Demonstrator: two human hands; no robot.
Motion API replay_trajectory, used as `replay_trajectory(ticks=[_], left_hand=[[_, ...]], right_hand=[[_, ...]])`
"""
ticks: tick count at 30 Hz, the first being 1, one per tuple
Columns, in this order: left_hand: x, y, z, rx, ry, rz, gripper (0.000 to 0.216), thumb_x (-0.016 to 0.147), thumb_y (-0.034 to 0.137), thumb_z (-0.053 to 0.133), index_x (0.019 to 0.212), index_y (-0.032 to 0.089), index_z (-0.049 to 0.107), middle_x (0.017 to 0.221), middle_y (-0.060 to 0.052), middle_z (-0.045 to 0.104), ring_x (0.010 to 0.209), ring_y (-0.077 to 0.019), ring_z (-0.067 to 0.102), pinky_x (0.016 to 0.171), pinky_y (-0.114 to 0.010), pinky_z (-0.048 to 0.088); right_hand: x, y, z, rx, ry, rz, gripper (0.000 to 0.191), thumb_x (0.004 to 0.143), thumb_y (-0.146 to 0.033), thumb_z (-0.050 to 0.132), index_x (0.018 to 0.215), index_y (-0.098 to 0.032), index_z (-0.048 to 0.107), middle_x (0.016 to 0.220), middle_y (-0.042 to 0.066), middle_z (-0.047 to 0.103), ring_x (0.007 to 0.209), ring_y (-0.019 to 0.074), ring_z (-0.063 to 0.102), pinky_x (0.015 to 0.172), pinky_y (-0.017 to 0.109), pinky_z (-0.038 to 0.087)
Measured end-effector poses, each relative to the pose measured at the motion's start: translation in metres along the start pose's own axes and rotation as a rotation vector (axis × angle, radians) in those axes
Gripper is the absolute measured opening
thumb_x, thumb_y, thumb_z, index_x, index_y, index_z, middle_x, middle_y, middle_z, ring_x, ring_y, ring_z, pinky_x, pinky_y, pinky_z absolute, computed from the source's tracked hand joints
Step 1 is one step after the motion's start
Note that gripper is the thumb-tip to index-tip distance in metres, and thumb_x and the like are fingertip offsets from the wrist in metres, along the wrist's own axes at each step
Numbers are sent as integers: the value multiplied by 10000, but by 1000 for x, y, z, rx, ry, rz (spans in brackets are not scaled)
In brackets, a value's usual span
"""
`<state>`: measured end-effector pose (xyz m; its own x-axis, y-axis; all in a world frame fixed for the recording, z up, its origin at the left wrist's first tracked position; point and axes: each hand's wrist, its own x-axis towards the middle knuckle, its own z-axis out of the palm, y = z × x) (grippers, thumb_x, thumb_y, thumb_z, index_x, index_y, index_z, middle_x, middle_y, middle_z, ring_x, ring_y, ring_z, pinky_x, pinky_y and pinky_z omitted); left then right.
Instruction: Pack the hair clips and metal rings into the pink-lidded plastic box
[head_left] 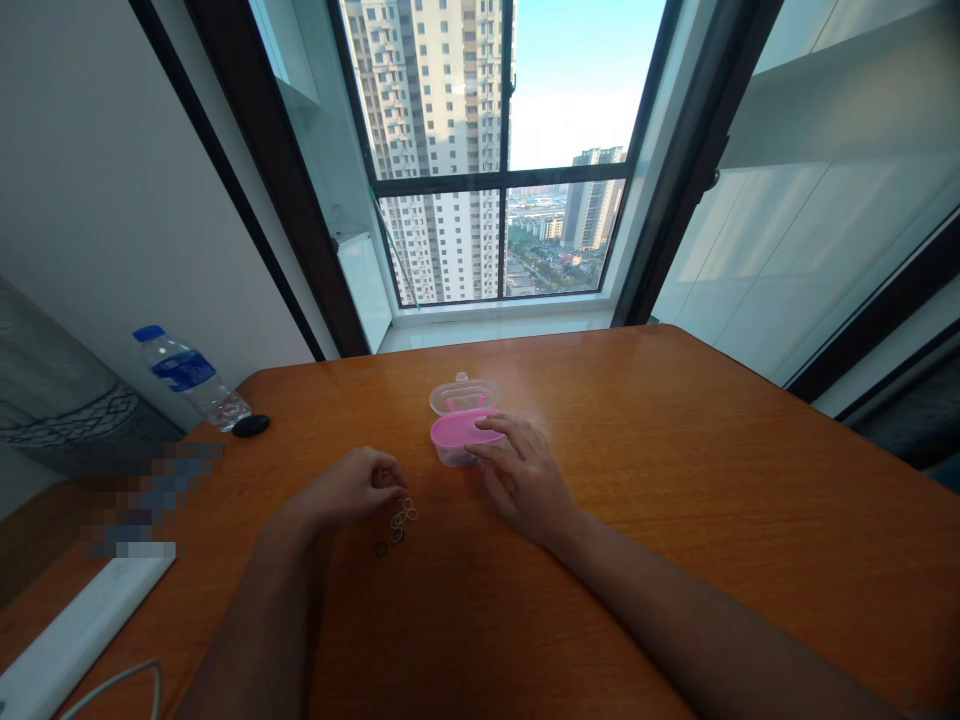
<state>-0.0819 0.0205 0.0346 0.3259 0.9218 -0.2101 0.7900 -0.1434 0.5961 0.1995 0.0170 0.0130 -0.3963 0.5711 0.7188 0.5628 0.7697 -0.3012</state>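
Note:
A small pink box [459, 432] with its clear hinged lid [463, 393] flipped open stands on the wooden table [675, 480]. My right hand [521, 475] rests against the box's near side, fingers spread over its rim. My left hand [352, 487] lies curled beside several small dark rings [399, 521] scattered on the table. Its fingertips are pinched together just above the rings. Whether a ring is between them is too small to see.
A water bottle with a blue cap [189, 376] lies at the table's far left beside a small black object [250, 425]. A white power strip [75, 630] with a cable sits near the left front edge. A window stands beyond the table.

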Motion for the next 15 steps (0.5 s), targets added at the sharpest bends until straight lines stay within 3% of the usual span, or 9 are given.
replay_trajectory(ticks=[7, 15], left_hand=[[6, -6, 8, 14, -69, -12, 296, 738, 411, 616, 791, 151, 749, 593, 9, 541, 539, -125, 450, 490, -225, 315], [6, -9, 12, 3, -49, -7, 270, 741, 382, 591, 756, 145, 719, 611, 7, 568, 550, -128, 469, 492, -222, 323]], right_hand=[[0, 0, 0, -4, -4, -8, 300, 871, -128, 546, 1125, -240, 661, 1309, 100, 574, 1250, 276, 491, 1021, 478, 416], [0, 1, 0, 4, 8, -16, 307, 858, -117, 561, 1122, -237, 662, 1303, 106, 576, 1238, 280, 498, 1011, 479, 423]])
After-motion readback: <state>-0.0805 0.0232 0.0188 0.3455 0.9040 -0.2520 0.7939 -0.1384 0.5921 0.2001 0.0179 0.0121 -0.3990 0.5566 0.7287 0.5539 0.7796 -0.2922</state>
